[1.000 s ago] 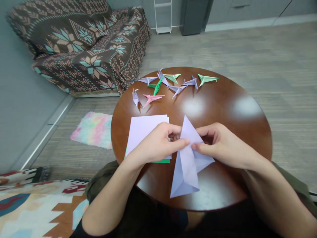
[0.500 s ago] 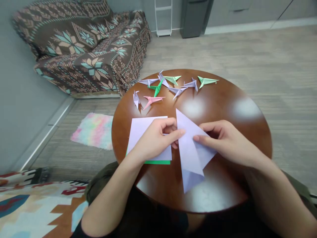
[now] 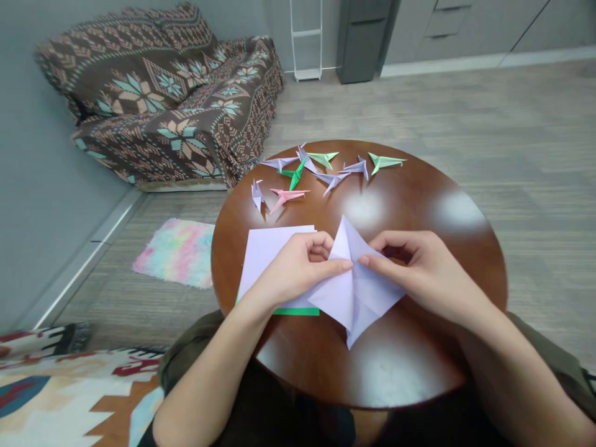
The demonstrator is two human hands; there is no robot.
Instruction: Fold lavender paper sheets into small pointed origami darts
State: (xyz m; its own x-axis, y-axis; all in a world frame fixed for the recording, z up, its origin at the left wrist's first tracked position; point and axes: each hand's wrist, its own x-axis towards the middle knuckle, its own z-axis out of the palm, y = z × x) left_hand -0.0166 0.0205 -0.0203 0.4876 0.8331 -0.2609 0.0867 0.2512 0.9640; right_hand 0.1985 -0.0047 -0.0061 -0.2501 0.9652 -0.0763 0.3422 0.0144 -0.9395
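Observation:
A creased sheet of lilac origami paper (image 3: 356, 295) is held up between both hands above the table, its folds opened into a diamond-like shape with a point toward me. My left hand (image 3: 310, 261) pinches it left of the centre crease, thumb on top and fingers curled behind. On the other side my right hand (image 3: 407, 264) grips it the same way, its thumb tip close to the left thumb. Beneath my left hand and wrist lies a stack of lilac paper (image 3: 267, 251), with a green sheet (image 3: 298, 311) showing along its lower edge.
Several folded paper cranes stand at the far side of the round brown table (image 3: 447, 211), among them a pink crane (image 3: 286, 197) and a dark green crane (image 3: 295, 174). A covered sofa (image 3: 186, 124) and a fluffy rug (image 3: 177, 251) are on the left.
The lilac paper has been spread from a narrow folded triangle into a wider diamond-like form. Both hands keep hold of it, with the thumbs closer together. The view has tilted slightly upward.

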